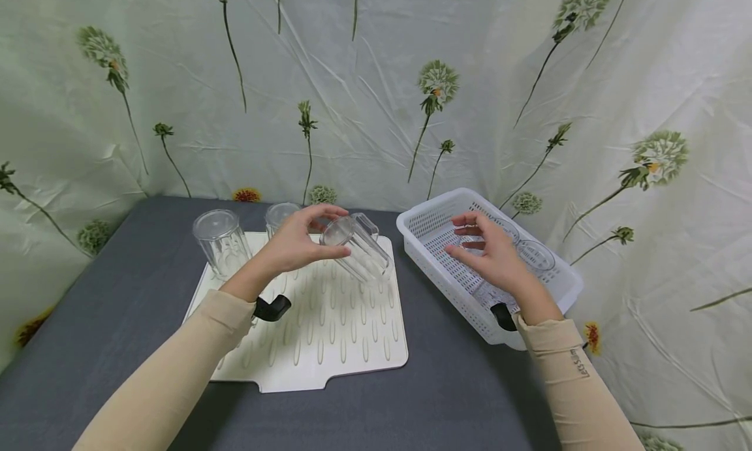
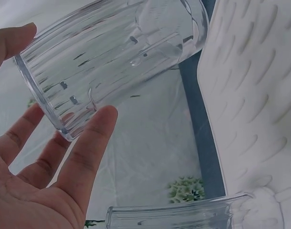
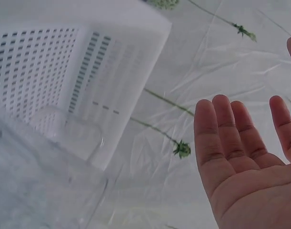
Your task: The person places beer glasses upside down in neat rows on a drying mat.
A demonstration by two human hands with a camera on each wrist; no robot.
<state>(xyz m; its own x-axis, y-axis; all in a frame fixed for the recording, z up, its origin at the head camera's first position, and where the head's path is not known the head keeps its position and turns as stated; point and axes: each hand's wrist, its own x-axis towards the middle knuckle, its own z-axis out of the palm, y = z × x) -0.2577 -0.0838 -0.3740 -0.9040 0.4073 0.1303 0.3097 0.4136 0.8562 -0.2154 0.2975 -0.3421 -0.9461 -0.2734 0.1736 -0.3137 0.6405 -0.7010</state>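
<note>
Left hand (image 1: 298,241) holds a mug (image 1: 363,252) (clear, tilted); right hand (image 1: 495,256) near basket (image 1: 443,280)

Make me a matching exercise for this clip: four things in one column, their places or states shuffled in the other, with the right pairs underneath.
Column 1
1. Tilted clear mug
2. Right hand
3. Basket
4. Board

Column 2
A. White, with many small holes in its walls
B. Gripped by the left hand
C. Pale, with raised ridges, lying flat on the dark table
D. Holding nothing

Pairs: 1-B, 2-D, 3-A, 4-C
</note>
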